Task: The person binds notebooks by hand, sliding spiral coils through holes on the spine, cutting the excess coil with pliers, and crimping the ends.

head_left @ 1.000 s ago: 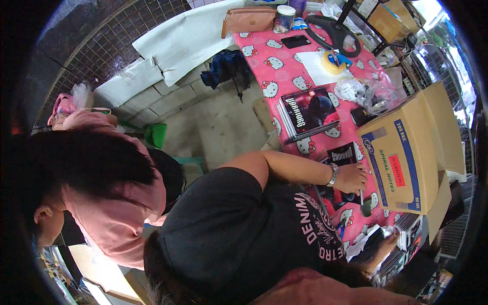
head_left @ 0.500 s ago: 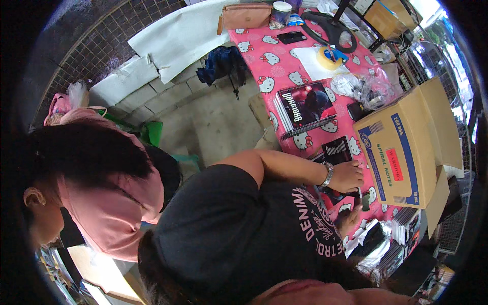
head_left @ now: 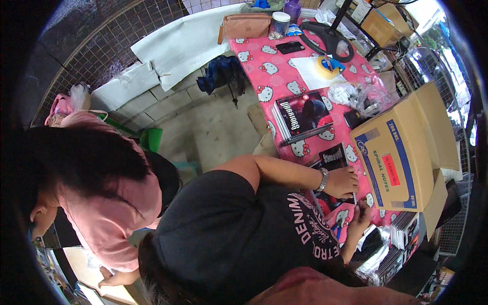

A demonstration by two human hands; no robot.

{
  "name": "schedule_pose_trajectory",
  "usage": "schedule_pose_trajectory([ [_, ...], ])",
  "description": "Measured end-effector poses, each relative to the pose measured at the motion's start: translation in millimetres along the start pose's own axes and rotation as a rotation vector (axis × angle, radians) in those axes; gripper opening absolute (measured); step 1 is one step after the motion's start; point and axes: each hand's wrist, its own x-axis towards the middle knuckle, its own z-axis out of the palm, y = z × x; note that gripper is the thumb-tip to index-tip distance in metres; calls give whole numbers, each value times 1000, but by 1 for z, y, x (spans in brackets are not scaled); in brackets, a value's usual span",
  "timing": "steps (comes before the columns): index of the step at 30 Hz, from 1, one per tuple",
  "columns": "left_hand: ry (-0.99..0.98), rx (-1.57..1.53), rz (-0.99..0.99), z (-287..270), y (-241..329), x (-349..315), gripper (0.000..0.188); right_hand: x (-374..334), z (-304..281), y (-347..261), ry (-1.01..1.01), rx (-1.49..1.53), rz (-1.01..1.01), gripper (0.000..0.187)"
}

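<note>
A spiral notebook (head_left: 333, 155) with a dark and red cover lies on the pink cartoon-print tablecloth in front of me. My left hand (head_left: 341, 183), with a metal watch on its wrist, rests on it, fingers curled over its far edge. Close by, at the same edge, is my right hand (head_left: 361, 217) with its fingers bent together; whatever they hold is too small to make out. A stack of similar spiral notebooks (head_left: 305, 116) sits to the left of the one under my hand.
An open cardboard box (head_left: 389, 168) stands just beyond my hands. More notebooks (head_left: 401, 239) are piled at the right. Tape in a dispenser (head_left: 328, 68), crumpled plastic (head_left: 358, 96), a phone (head_left: 290, 47) and a pouch (head_left: 246, 26) occupy the left part. A person in pink (head_left: 112, 203) is behind me.
My right hand has come up from beside my body to the notebook's edge. My left hand has shifted slightly toward me, its fingers more curled. The person in pink now shows a hand.
</note>
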Motion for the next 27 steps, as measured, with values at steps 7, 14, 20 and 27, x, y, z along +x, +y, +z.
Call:
schedule_pose_trajectory([
  [7,17,-12,3,-6,4,-1,30,-5,9,-17,57,-136,-23,16],
  [14,77,-46,35,3,-2,-4,28,-11,11,-13,30,-88,69,22],
  [20,45,-43,20,3,1,-1,28,-15,18,1,120,142,128,20],
  [27,83,-38,33,11,2,-1,28,-16,7,-13,86,97,143,22],
])
